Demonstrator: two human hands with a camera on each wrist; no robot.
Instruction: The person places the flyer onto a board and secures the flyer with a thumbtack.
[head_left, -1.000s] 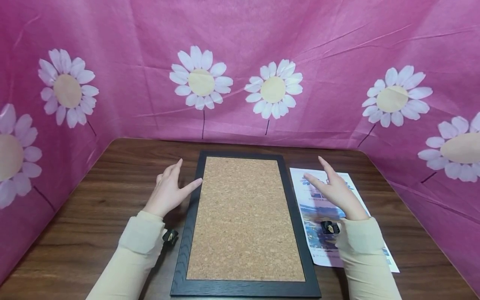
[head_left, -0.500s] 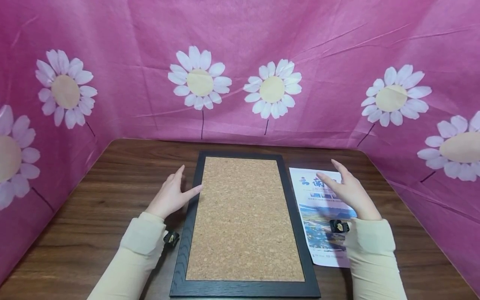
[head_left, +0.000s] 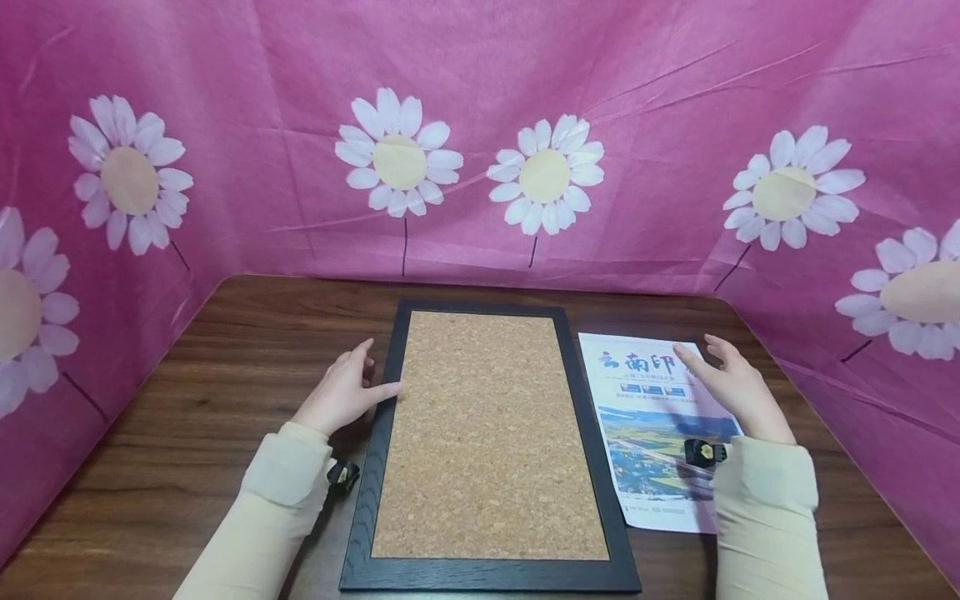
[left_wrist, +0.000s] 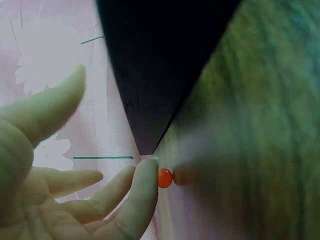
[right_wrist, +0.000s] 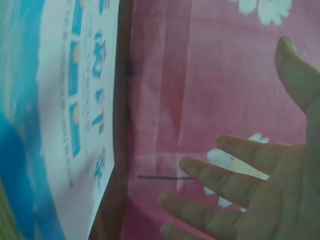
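Observation:
A cork board (head_left: 491, 433) with a black frame (head_left: 480, 575) lies flat in the middle of the table. At its left side is my left hand (head_left: 341, 396), thumb stretched over the frame's edge, fingers loosely bent beside it. In the left wrist view a small round orange-red thing (left_wrist: 165, 178) shows by those fingertips, its kind unclear; the head view hides it. My right hand (head_left: 738, 392) hovers over the right edge of a printed poster (head_left: 652, 450), fingers spread and holding nothing. The poster bears blue lettering and a landscape picture; hand and sleeve cover part of it.
The dark wooden table (head_left: 165, 450) ends at a pink cloth (head_left: 300, 125) with large daisies, which rises behind and on both sides. A small black device (head_left: 343, 477) sits on the left wrist and another black device (head_left: 705, 454) on the right.
My right hand has moved rightward from the middle of the poster to its right edge, uncovering more lettering. My left hand has come slightly nearer along the frame's side. Board and poster stay in place.

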